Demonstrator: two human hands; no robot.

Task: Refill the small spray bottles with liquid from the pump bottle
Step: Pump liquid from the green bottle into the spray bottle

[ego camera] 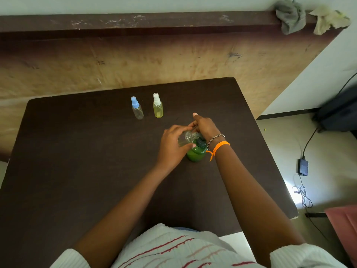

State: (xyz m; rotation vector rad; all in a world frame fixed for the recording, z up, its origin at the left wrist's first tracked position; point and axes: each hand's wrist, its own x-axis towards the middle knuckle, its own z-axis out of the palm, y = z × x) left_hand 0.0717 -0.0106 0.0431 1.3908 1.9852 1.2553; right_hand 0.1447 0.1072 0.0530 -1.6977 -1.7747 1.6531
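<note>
A green pump bottle (195, 154) stands upright near the middle of the dark brown table (77, 161). Just above it my left hand (171, 145) grips a small clear bottle (186, 138), tilted on its side with its neck pointing right toward the pump head. My right hand (204, 126) rests on the top of the pump, index finger stretched out; the pump head is mostly hidden under it. Farther back stand two capped spray bottles: a clear one with a blue cap (136, 109) and a yellowish one with a white cap (158, 106).
Behind the table runs a worn wooden panel with a dark ledge; a grey rag (290, 16) and a pale rag (328, 20) lie on it. On the floor to the right are a black power adapter (303, 166) with cables and a dark bag (340, 113).
</note>
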